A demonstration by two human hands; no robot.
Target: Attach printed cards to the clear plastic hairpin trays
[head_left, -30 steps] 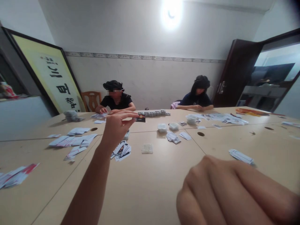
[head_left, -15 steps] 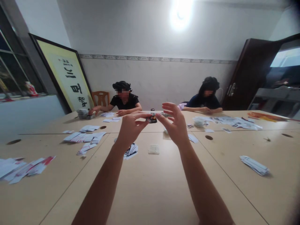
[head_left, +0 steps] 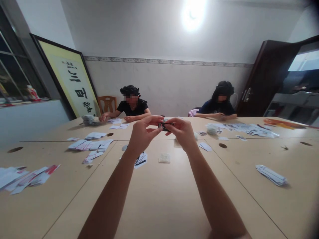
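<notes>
Above the table, my left hand (head_left: 144, 135) pinches the left edge of a small dark printed piece (head_left: 163, 126), which looks like a card or flat packet. From the right, my right hand (head_left: 183, 133) has its thumb and fingers closed on the same piece. Fingers cover much of it, so its exact kind is unclear. Below the hands, a small clear square piece (head_left: 164, 158) lies flat on the table. A loose pile of cards (head_left: 141, 159) is partly hidden behind my left forearm.
White paper slips (head_left: 91, 145) lie on the left, with more paper strips (head_left: 30, 179) nearer. A bundle of folded slips (head_left: 271, 175) rests at right. Two people sit opposite, a co-worker (head_left: 133, 108) at left and another (head_left: 219, 104) at right, among scattered papers (head_left: 245, 128).
My right hand's fingers have come down from spread and raised to closed on the small dark piece. My left hand keeps its hold, nearly in place.
</notes>
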